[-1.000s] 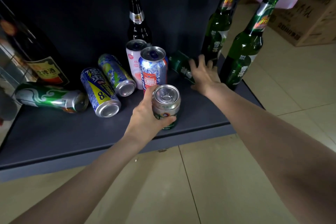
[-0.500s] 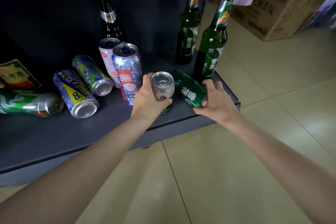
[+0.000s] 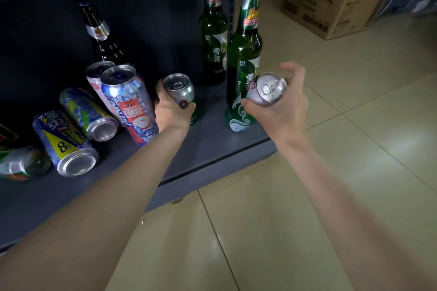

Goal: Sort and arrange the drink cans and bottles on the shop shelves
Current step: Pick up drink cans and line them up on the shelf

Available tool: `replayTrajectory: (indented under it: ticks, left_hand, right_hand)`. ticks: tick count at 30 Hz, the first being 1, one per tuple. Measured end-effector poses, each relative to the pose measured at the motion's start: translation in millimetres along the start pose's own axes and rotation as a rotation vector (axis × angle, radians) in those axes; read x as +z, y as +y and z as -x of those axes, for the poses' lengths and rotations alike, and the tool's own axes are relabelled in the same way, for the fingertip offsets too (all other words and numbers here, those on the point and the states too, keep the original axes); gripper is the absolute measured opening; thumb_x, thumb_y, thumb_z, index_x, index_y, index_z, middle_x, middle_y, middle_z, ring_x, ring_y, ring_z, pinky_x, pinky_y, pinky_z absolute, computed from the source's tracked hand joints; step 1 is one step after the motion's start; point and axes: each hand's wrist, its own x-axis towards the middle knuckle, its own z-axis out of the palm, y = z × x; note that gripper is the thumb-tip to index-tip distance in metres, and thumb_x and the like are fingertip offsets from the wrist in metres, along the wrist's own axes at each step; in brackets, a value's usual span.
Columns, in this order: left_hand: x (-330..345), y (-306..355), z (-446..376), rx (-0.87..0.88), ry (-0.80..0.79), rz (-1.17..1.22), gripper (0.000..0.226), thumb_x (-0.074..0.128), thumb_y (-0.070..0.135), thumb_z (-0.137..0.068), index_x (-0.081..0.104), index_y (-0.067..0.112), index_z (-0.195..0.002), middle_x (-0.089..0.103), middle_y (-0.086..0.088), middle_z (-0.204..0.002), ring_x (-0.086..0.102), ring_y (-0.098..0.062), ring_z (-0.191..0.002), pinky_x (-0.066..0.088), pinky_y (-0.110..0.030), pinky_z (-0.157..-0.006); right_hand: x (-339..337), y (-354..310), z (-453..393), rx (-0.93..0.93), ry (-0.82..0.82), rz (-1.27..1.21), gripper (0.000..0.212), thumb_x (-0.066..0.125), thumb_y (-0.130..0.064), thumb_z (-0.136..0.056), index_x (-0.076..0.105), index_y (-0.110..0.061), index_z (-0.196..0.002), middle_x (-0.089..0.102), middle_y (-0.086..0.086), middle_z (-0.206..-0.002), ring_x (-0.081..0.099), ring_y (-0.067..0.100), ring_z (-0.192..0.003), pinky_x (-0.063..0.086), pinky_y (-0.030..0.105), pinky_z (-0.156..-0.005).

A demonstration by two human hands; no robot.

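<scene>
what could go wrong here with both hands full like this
The right hand holds the green can tilted, right against the front green bottle at the shelf's end; a bump could tip the bottle off. The left hand with the short can is close to the upright blue can, which might topple.

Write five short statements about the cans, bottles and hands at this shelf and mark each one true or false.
1. Each hand holds a can. True: the left hand grips a short can, the right hand a green can.
2. The blue-and-yellow can stands upright. False: it lies on its side on the shelf.
3. Two green bottles stand at the shelf's right end. True.
4. The dark bottle lies flat. False: it stands behind the cans.
5. A cardboard box sits on the floor. True.
</scene>
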Motion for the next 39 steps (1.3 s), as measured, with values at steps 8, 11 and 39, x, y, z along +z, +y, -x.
replayTrajectory:
  ticks: [8, 11, 39]
  left_hand:
    - [36.3, 15.8, 38.9, 0.459, 0.187, -0.03, 0.065, 0.064, 0.007, -0.079, 0.036, 0.005, -0.137, 0.039, -0.019, -0.137, 0.031, -0.039, -0.131, 0.017, -0.044, -0.113]
    - [34.8, 18.6, 22.9, 0.419, 0.35, -0.115, 0.074, 0.07, 0.021, -0.075, 0.036, 0.011, -0.14, 0.033, -0.021, -0.142, 0.03, -0.037, -0.133, 0.025, -0.046, -0.111]
    - [5.6, 0.0, -23.7, 0.474, 0.041, -1.031, 0.077, 0.062, 0.031, -0.085, 0.016, 0.021, -0.145, 0.021, -0.015, -0.14, 0.027, -0.036, -0.124, 0.038, -0.04, -0.099]
  right_hand:
    - [-17.1, 8.1, -19.7, -0.037, 0.079, 0.047, 0.08, 0.082, -0.019, -0.064, 0.033, -0.022, -0.127, 0.058, 0.001, -0.107, 0.058, 0.017, -0.094, 0.046, 0.023, -0.076]
    - [-18.8, 11.6, -32.5, -0.042, 0.088, 0.076, 0.079, 0.083, -0.019, -0.064, 0.033, -0.022, -0.125, 0.058, 0.001, -0.106, 0.058, 0.018, -0.094, 0.049, 0.031, -0.08]
    - [3.3, 2.6, -55.9, -0.029, 0.004, 0.161, 0.06, 0.082, -0.019, -0.064, 0.043, -0.012, -0.108, 0.056, 0.009, -0.106, 0.054, 0.026, -0.092, 0.047, 0.042, -0.08]
